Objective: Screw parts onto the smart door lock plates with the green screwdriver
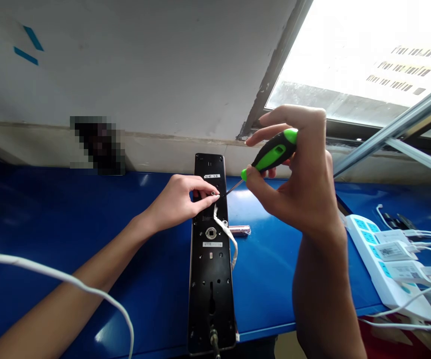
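Note:
A long black door-lock panel [211, 269] lies lengthwise on the blue table [69, 219], with a white ribbon cable [227, 234] curling off its right side. My left hand [180, 202] rests on the panel's upper part, thumb and forefinger pinched on a small screw [213, 193]. My right hand [301, 174] hovers above and to the right, closed round a green and black screwdriver [273, 152]. Its thin tip points down-left toward the screw.
A small cylindrical part [240, 230] lies on the table right of the panel. A white power strip [383, 259] with several chargers and white cables sits at the right edge. A white cable [88, 291] crosses my left forearm. Wall and window stand behind.

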`<state>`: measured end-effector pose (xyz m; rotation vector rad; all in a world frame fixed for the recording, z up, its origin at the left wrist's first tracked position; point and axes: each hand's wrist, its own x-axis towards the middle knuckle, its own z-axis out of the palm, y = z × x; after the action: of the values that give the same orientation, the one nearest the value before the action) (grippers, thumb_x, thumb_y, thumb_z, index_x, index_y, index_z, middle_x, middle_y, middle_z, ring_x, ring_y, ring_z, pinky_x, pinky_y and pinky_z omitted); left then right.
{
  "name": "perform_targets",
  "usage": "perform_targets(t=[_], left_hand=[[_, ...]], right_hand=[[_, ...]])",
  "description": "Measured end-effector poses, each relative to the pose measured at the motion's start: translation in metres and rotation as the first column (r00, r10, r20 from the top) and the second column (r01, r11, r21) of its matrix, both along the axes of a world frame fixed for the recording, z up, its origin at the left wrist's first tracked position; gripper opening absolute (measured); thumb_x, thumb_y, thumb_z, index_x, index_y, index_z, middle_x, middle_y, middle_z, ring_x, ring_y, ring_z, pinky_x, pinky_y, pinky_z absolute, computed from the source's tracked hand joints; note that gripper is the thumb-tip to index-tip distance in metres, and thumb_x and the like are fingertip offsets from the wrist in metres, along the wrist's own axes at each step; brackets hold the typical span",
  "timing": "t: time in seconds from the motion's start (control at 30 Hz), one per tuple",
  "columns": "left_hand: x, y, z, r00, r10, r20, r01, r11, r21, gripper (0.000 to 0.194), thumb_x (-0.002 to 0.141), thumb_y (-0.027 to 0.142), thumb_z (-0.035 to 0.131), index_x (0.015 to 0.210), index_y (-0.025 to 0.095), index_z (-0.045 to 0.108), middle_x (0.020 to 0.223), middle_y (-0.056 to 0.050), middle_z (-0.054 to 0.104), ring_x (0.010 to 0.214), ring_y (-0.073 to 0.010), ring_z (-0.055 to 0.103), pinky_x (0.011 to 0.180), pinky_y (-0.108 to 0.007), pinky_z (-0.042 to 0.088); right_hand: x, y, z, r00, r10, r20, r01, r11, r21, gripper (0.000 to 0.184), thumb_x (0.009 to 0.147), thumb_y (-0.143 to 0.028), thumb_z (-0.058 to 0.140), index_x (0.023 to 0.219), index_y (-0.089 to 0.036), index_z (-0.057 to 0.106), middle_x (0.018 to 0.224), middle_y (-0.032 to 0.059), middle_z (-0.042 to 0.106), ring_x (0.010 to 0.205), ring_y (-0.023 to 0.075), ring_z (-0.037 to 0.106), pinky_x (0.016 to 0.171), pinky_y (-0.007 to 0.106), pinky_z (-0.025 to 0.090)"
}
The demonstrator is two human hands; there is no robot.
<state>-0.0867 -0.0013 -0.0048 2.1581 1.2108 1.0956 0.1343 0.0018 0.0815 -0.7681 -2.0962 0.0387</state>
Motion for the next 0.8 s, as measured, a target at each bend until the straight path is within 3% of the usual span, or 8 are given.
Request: perform_targets(t=[0.2,0.4,0.7,0.8], left_hand=[[-0.0002,0.0001,0.0000,1.000,0.002,0.000,-0.002,1.000,-0.007,0.010,0.090,0.023,0.076,0.097,0.020,0.083,0.088,0.000,0.080,0.075,-0.0145,0.072,0.073,-0.025,0.056],[0.0003,0.0000,0.0003,1.000,0.003,-0.003,-0.003,1.000,0.007,0.009,0.090,0.022,0.076,0.096,0.020,0.083,0.087,0.000,0.079,0.075,-0.0140,0.071,0.072,-0.025,0.055],[0.0001,0.0001,0.0012,1.000,0.001,-0.002,-0.001,1.000,0.005,0.009,0.090,0.021,0.077,0.096,0.020,0.083,0.086,0.001,0.079,0.074,-0.0134,0.071,0.072,-0.024,0.056],[-0.0003,0.0001,0.0004,1.000,0.000,-0.001,0.000,1.000,0.004,0.010,0.090,0.022,0.077,0.097,0.020,0.083,0.087,0.000,0.080,0.074,-0.0132,0.071,0.072,-0.023,0.055]], right_hand=[[0.0001,0.0016,-0.0033,0.994,-0.103,-0.028,0.104,0.993,0.054,0.042,0.087,-0.020,0.073,0.122,-0.030,0.053,0.102,0.0016,0.073,0.066,0.0157,0.065,0.056,0.034,0.058],[0.0003,0.0006,-0.0014,0.998,-0.067,-0.013,0.067,0.997,0.034,0.054,0.083,-0.011,0.067,0.129,-0.030,0.047,0.115,0.0020,0.071,0.066,0.0130,0.061,0.060,0.034,0.057],[0.0003,0.0030,-0.0052,0.997,-0.073,-0.024,0.074,0.996,0.046,0.047,0.086,-0.015,0.070,0.126,-0.031,0.050,0.104,0.0011,0.071,0.060,0.0117,0.057,0.051,0.031,0.052],[0.0002,0.0021,-0.0047,0.998,-0.065,-0.020,0.065,0.997,0.033,0.051,0.085,-0.013,0.069,0.128,-0.031,0.049,0.109,0.0010,0.072,0.061,0.0112,0.057,0.055,0.031,0.055]])
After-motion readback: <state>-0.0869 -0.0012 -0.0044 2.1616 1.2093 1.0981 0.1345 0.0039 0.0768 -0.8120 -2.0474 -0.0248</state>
